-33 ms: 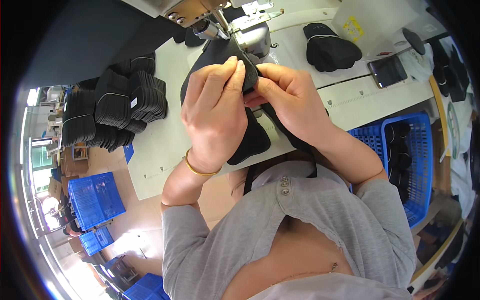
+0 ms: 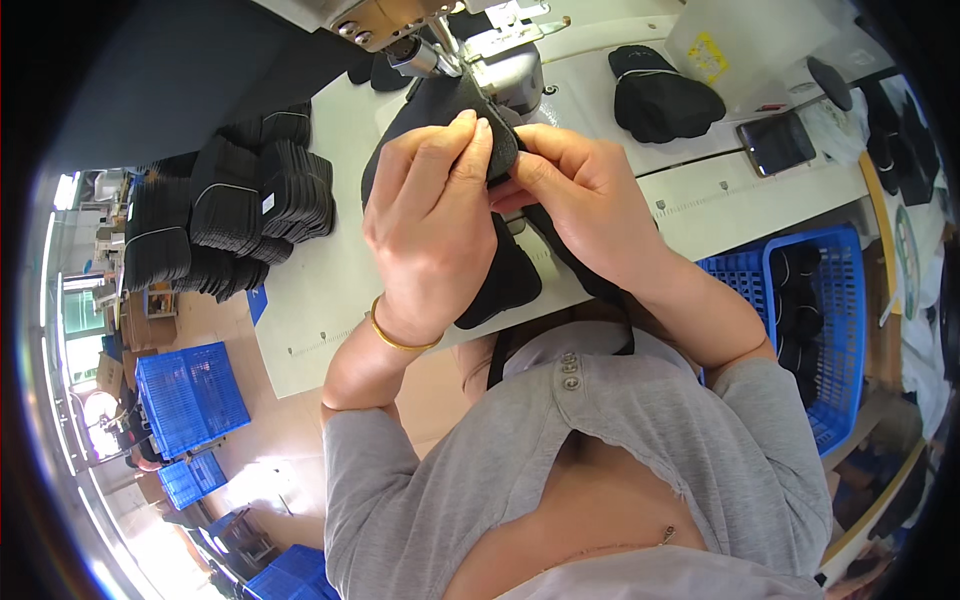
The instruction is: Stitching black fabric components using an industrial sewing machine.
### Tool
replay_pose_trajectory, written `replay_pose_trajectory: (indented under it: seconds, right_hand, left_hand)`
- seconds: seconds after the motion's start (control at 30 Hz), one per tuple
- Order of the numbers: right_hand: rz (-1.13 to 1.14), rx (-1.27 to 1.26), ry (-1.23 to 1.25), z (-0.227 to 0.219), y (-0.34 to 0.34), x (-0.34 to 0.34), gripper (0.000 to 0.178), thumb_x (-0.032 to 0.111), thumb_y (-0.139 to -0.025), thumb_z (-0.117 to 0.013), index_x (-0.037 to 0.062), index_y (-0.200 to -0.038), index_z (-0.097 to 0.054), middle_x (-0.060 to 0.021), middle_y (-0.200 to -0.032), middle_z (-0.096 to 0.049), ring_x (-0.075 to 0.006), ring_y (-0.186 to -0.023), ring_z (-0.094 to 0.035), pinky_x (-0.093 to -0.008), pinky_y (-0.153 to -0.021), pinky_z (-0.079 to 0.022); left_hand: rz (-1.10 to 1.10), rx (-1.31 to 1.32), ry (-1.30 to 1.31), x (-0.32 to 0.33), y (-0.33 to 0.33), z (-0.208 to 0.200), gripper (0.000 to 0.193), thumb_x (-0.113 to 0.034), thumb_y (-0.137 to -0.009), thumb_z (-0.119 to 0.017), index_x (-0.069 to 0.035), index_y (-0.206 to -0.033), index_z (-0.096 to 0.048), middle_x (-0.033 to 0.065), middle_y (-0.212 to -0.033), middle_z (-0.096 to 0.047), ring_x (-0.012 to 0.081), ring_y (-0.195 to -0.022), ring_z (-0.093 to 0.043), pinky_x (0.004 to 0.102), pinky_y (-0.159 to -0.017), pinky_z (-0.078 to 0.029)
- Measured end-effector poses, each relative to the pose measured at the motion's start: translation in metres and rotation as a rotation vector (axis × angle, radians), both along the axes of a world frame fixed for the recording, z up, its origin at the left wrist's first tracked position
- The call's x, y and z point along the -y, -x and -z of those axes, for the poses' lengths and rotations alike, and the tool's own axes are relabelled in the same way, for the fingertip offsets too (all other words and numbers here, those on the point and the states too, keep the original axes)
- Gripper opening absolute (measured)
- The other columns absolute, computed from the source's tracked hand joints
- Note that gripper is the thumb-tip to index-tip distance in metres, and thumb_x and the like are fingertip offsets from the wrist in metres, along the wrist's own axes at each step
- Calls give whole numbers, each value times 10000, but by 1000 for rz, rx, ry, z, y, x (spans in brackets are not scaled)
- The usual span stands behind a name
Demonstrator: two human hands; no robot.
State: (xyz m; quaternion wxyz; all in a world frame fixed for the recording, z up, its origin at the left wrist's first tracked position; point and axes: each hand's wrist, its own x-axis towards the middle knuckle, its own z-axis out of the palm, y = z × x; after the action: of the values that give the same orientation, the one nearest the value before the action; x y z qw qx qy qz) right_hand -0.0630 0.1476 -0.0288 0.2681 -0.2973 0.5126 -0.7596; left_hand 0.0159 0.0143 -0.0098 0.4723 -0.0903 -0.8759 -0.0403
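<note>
Left hand and right hand pinch black fabric piece at sewing machine, best kept edge-aligned and flat

That black piece looks like matt cloth to me — the sewing machine beyond it, shiny metal. The pale table looks smooth; at right, the phone is glossy, the blue basket — plastic.

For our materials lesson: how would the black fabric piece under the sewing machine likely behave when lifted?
The black fabric piece likely bends easily, as it curves. The left hand merely pinches it, so it's probably light. Its matte surface suggests little slipping.
</note>
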Motion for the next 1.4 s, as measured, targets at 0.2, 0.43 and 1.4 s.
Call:
replay_pose_trajectory:
  seconds: [0.2,0.43,1.4]
  right_hand:
    - [-12,25,26,-5,3,2,234,66,-997,-506,-86,-1067,-669,-78,-888,-714,-120,-843,-703,-271,-770,-588]
    - [-52,58,72,-3,11,11,225,59,-991,-510,-87,-1034,-676,-89,-894,-719,-125,-820,-707,-272,-760,-589]
    - [2,153,204,7,-5,29,220,73,-1035,-500,-78,-1034,-660,-79,-929,-710,-130,-893,-698,-292,-847,-585]
  left_hand:
    - [-23,19,65,2,2,-4,364,74,-628,-673,69,-988,-723,107,-1003,-689,264,-906,-653,353,-733,-566]
    - [-51,35,92,7,8,-11,317,60,-658,-678,45,-972,-720,94,-990,-684,254,-902,-650,348,-722,-566]
    - [8,-13,176,24,7,-9,277,23,-683,-718,0,-954,-769,72,-967,-729,227,-887,-714,311,-753,-596]
